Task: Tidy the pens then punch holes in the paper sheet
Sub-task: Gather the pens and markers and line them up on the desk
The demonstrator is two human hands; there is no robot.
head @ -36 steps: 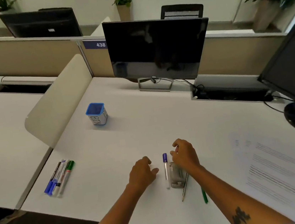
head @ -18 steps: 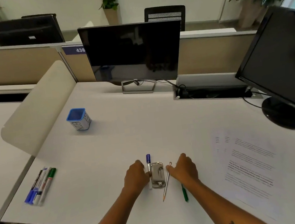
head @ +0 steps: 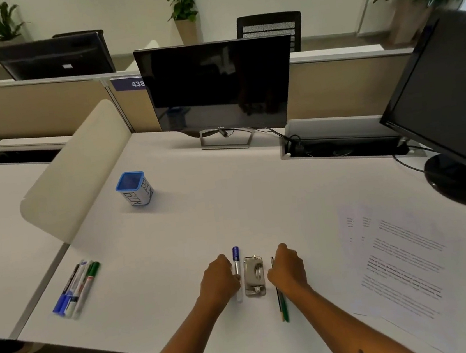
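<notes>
Your left hand (head: 219,279) curls around the blue-capped pen (head: 237,269) just left of the punch (head: 254,275). Your right hand (head: 287,269) closes on two pens (head: 282,305) just right of it; the paper (head: 400,255) lies farther right.

Both forearms reach forward side by side over the counter (head: 173,227); the left hand (head: 219,277) and right hand (head: 287,268) sit knuckles-up, fingers curled under; a tattoo marks the right forearm.

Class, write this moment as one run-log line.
stage: tidying pens | left hand: on blue-capped pen | right hand: on green pen | hole punch: between, untouched
</notes>
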